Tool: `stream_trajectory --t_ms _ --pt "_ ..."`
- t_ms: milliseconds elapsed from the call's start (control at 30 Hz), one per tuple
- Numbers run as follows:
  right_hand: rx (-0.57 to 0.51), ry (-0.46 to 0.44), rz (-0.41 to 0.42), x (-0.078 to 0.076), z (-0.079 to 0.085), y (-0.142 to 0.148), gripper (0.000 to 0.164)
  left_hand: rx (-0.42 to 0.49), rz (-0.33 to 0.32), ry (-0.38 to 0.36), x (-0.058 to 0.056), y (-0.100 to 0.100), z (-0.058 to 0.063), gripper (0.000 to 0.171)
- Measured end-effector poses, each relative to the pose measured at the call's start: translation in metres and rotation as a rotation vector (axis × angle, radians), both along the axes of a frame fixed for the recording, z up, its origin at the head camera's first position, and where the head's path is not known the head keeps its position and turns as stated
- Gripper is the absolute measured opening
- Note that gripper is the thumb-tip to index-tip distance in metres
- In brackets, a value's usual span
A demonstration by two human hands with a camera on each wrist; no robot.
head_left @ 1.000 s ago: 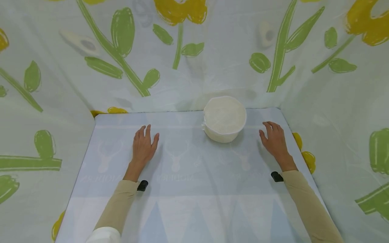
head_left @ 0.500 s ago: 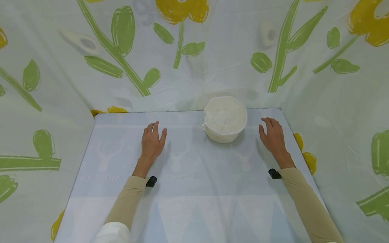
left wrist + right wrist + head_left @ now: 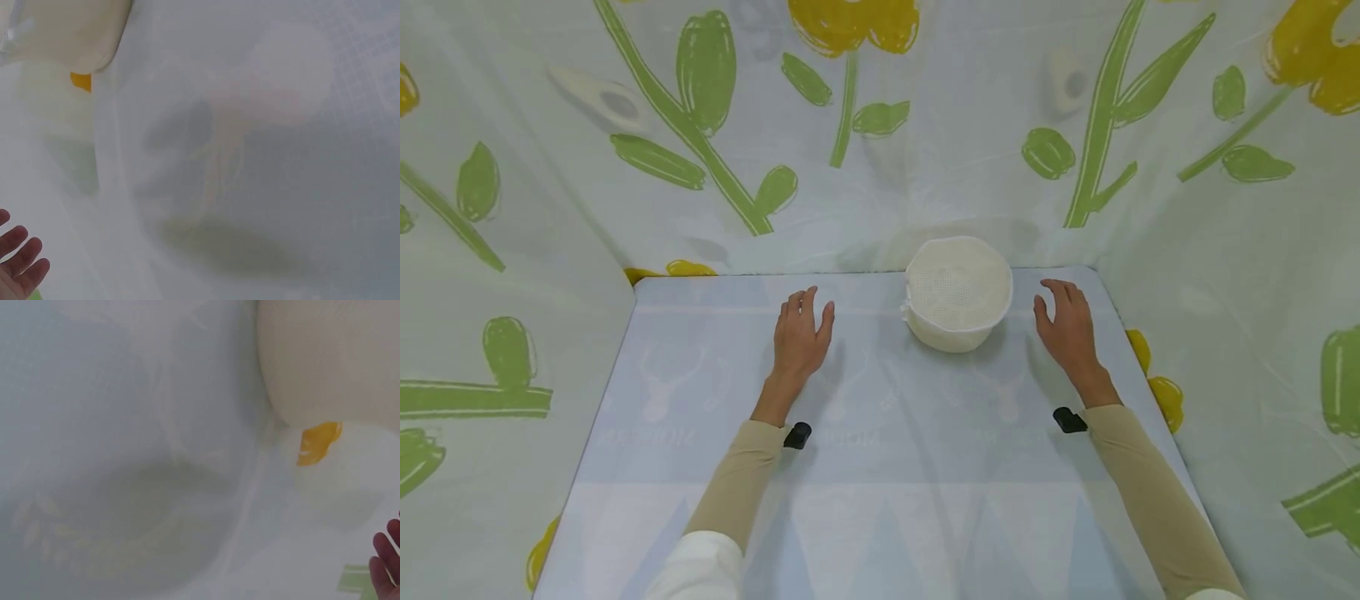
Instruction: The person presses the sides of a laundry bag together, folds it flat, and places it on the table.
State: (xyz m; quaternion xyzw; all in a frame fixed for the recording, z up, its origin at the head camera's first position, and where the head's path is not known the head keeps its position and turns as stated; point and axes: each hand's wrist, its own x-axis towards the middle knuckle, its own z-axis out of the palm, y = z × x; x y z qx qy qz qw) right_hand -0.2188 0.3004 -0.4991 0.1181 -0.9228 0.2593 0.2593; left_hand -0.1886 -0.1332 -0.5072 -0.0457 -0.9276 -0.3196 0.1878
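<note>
A round cream mesh laundry bag (image 3: 958,287), drum-shaped with a white rim and a small tab at its left side, stands near the back edge of the table. To its left hovers my left hand (image 3: 803,340), fingers relaxed and apart, holding nothing. My right hand (image 3: 1067,329) is on the other side of the bag, a little closer to it, with loosely bent fingers and nothing in them. Both wrist views catch the bag's side wall, the left one showing the bag (image 3: 72,31) at its upper corner, and the right one showing the bag (image 3: 331,359) likewise.
The table (image 3: 880,450) is covered by a pale blue and white cloth with faint prints. Hanging sheets (image 3: 880,200) with green leaves and yellow flowers enclose it at the back and both sides. A small black device sits at each wrist.
My left hand has moved right and forward, closer to the bag. My right hand has shifted slightly forward and left. The bag stays in place.
</note>
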Motion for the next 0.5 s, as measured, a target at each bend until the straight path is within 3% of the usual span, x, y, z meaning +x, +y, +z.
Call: stream_trajectory --t_ms 500 --pt "-0.14 -0.05 0.003 -0.008 0.005 -0.018 0.032 0.076 -0.047 0.038 -0.015 0.034 0.01 0.045"
